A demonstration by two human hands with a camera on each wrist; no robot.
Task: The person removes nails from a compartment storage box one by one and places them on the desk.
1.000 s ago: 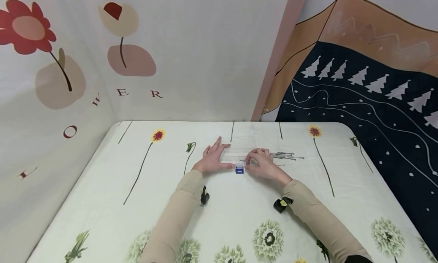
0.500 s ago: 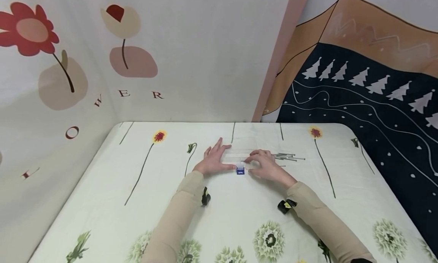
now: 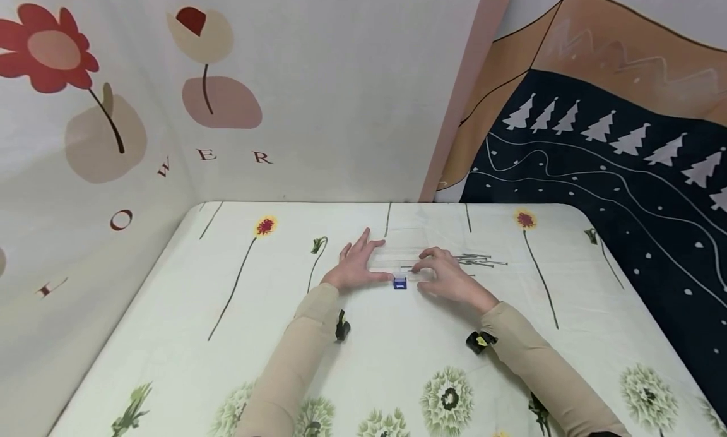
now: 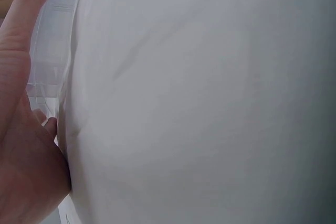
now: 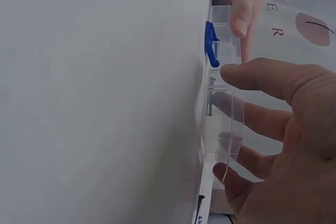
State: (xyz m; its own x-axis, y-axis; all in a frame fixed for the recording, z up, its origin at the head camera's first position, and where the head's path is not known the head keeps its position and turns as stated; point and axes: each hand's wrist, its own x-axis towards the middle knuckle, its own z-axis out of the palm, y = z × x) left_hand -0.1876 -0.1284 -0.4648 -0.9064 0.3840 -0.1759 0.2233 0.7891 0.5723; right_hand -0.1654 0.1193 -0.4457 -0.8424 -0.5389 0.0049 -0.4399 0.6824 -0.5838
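Observation:
A transparent plastic box point(image 3: 390, 263) with a blue latch point(image 3: 400, 283) stands on the table, its see-through lid point(image 3: 406, 238) laid back. My left hand point(image 3: 356, 268) rests along the box's left side, fingers spread and thumb stretched along the front wall. At the right front, my right hand point(image 3: 451, 279) reaches over the wall with relaxed fingers, thumb apart from them. In the right wrist view some of its fingers show through the box wall. Beneath them a thin nail point(image 5: 210, 106) lies inside, and I see no object pinched in that hand.
Several loose nails point(image 3: 474, 259) lie on the table point(image 3: 386, 348) just right of the box, partly behind my right hand. Flower-print cloth covers the table. A pale curtain point(image 3: 341, 96) and a dark tree-print curtain point(image 3: 613, 146) stand behind and beside it.
My right hand has drawn back slightly to the right, and its thumb has parted from its fingers, letting go of the nail in the box. The left hand stays on the box.

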